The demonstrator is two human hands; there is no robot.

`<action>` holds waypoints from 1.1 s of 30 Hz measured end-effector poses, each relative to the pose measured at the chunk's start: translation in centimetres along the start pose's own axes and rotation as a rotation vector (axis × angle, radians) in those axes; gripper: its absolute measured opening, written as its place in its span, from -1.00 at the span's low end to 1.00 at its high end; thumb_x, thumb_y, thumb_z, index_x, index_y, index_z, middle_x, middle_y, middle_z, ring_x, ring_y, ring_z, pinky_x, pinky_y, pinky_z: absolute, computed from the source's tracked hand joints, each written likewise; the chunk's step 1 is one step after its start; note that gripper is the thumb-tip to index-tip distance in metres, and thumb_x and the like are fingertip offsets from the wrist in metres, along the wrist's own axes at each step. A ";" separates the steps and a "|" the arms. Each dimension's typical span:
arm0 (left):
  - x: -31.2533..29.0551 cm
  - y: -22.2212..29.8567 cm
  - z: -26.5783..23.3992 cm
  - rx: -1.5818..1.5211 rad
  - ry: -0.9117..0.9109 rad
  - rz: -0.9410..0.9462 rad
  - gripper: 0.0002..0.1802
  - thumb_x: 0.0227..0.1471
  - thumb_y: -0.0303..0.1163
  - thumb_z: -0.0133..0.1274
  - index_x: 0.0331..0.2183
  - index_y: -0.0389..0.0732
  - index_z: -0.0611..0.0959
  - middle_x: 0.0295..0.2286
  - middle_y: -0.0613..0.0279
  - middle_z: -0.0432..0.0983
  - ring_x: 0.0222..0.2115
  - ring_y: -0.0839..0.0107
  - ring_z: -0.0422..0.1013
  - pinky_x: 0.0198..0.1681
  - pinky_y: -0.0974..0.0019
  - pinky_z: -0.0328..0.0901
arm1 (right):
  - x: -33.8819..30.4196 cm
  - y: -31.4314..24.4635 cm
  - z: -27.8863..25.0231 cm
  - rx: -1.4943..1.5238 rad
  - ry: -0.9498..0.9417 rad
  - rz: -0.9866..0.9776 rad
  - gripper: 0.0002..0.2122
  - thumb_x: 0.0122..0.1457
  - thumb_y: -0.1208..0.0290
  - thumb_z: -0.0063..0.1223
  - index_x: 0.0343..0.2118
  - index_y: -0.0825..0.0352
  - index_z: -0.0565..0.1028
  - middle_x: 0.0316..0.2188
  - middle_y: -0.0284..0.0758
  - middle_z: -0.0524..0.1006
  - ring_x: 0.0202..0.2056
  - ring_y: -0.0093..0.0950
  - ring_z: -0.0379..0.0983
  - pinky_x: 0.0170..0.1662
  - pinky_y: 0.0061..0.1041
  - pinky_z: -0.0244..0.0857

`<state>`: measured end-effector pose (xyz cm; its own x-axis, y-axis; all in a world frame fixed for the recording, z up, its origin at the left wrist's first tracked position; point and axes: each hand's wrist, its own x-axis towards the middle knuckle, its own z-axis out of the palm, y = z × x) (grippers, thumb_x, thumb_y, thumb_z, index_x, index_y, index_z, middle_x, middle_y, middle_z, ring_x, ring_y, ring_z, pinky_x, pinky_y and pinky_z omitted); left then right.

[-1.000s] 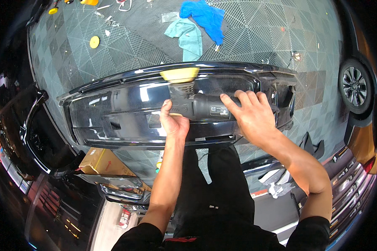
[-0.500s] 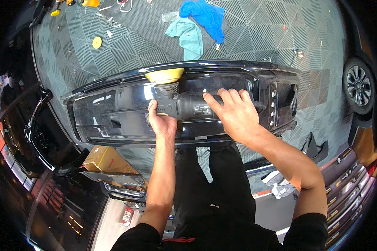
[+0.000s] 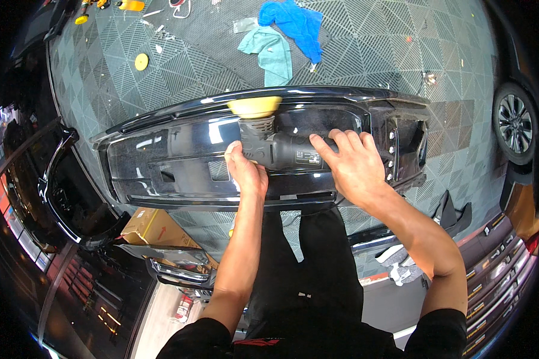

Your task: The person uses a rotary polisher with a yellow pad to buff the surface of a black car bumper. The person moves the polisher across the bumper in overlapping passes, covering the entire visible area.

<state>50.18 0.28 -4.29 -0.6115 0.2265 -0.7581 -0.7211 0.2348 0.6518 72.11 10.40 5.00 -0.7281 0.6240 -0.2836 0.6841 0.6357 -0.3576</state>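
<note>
The left hand's grip [image 3: 245, 169] holds the head end of a black polisher [image 3: 287, 151]; the right hand's grip [image 3: 357, 164] spans its body. The yellow pad [image 3: 254, 107] is at the far edge of a glossy black panel [image 3: 188, 143]. Beyond, a teal cloth [image 3: 270, 57] adjoins a blue cloth [image 3: 296, 27] on the patterned floor [image 3: 383, 57], a yellow disc [image 3: 141, 61] to their left.

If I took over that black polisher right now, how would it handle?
The polisher would probably feel front-heavy, as its bulky head sits at one end. Its hard-looking casing should stay stiff. The thick yellow pad looks like foam, so it may squash when pushed.
</note>
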 end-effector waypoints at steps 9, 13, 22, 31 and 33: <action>0.2 0.2 0.1 0.091 0.084 -0.039 -0.72 0.33 -0.15 0.04 -0.01 -0.04 0.50 -0.27 0.36 0.51 -0.49 0.57 0.43 -0.64 0.48 0.21 | 0.1 -0.4 -0.4 0.014 -0.096 0.045 -0.26 -0.05 0.56 0.32 0.30 0.09 0.43 0.11 -0.24 0.48 0.10 -0.26 0.41 0.15 -0.14 0.22; 0.4 -0.1 -0.5 0.147 0.025 -0.028 -0.71 0.33 -0.13 0.05 0.00 0.00 0.54 -0.26 0.42 0.51 -0.45 0.59 0.43 -0.58 0.46 0.20 | 0.0 -0.5 -0.4 -0.006 -0.096 0.041 -0.24 -0.07 0.57 0.34 0.31 0.09 0.43 0.12 -0.24 0.48 0.11 -0.26 0.41 0.15 -0.14 0.21; 0.5 0.3 -0.3 0.190 0.048 -0.023 -0.72 0.35 -0.14 0.04 -0.02 -0.05 0.50 -0.37 0.37 0.49 -0.62 0.58 0.33 -0.67 0.48 0.16 | 0.3 -0.7 -0.6 -0.010 -0.100 0.041 -0.23 -0.08 0.56 0.35 0.31 0.09 0.43 0.11 -0.23 0.49 0.10 -0.26 0.41 0.16 -0.14 0.20; 3.9 3.5 -3.9 0.113 0.029 0.145 -0.67 0.36 -0.21 0.03 0.04 -0.18 0.52 -0.15 0.18 0.56 -0.18 0.34 0.54 -0.17 0.22 0.49 | 3.7 -3.9 1.1 0.081 -0.021 -0.012 -0.29 -0.04 0.62 0.28 0.28 0.11 0.45 0.06 -0.22 0.51 0.04 -0.24 0.44 0.09 -0.16 0.20; 4.3 4.2 -4.3 0.113 0.066 0.141 -0.70 0.35 -0.23 0.05 0.02 -0.17 0.51 -0.16 0.19 0.55 -0.20 0.34 0.54 -0.18 0.22 0.49 | 4.1 -4.3 1.9 0.094 0.027 -0.025 -0.30 -0.04 0.63 0.27 0.27 0.12 0.46 0.05 -0.21 0.51 0.02 -0.24 0.44 0.07 -0.17 0.22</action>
<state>43.13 -1.77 -4.83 -0.7266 0.2034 -0.6563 -0.5877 0.3109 0.7470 66.07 9.37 3.65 -0.7429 0.6209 -0.2500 0.6574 0.6067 -0.4468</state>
